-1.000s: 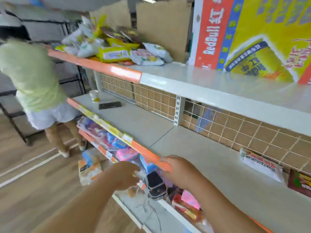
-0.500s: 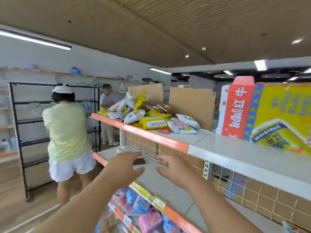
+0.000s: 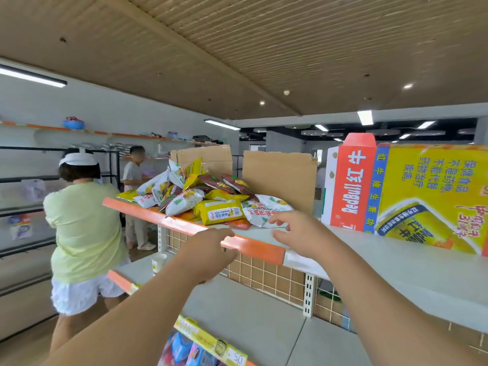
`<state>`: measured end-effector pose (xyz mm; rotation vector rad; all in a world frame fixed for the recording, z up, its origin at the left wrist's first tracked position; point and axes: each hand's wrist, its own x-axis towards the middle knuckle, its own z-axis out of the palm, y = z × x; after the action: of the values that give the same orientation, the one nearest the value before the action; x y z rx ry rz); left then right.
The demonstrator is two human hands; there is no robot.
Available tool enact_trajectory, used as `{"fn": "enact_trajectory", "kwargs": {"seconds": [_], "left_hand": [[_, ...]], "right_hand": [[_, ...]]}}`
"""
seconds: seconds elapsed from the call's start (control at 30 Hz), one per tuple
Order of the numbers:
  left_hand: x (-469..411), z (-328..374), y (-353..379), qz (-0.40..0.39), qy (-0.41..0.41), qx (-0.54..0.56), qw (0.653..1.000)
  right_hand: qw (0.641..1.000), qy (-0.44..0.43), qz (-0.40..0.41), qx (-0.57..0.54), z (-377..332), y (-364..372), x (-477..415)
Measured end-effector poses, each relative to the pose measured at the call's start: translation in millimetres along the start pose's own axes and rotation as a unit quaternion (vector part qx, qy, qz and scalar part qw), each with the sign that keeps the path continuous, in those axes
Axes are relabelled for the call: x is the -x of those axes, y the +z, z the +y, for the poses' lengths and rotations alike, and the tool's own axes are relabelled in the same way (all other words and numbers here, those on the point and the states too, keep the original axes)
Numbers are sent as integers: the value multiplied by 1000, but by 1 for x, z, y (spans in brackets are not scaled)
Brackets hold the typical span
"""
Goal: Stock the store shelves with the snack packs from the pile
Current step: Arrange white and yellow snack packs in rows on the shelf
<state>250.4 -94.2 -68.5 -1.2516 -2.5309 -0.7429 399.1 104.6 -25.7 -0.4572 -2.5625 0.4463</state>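
A pile of snack packs [image 3: 206, 199], white, yellow and brown, lies on the top shelf [image 3: 383, 262] behind its orange edge strip. My right hand [image 3: 295, 233] is raised over that shelf with fingers spread, just right of a white pack [image 3: 260, 213] and holding nothing. My left hand [image 3: 208, 249] hangs in front of the orange strip with relaxed fingers, also holding nothing. The middle shelf [image 3: 237, 307] lies below my arms.
A large RedBull carton [image 3: 406, 191] lies on the top shelf at right. Cardboard sheets [image 3: 280, 175] stand behind the pile. A paper cup [image 3: 158, 262] sits on the middle shelf. A person in a yellow shirt [image 3: 81, 228] stands left; another person stands farther back.
My view lifted from the lower shelves to the top shelf. Both hands rose from the middle shelf's edge toward the snack pile.
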Motion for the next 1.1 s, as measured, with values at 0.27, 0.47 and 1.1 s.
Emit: {"fn": "enact_trajectory", "kwargs": {"seconds": [0.27,0.47,1.1], "left_hand": [[-84,20,17,13,45,-18,999],[-142,30,30,31,76,-39,996],[-251,-6,65,-55,283,-75,955]], "right_hand": [[999,18,-15,37,43,-17,-83],[993,19,-45,106,61,-24,-146],[965,153,-89,192,127,37,-220]]}}
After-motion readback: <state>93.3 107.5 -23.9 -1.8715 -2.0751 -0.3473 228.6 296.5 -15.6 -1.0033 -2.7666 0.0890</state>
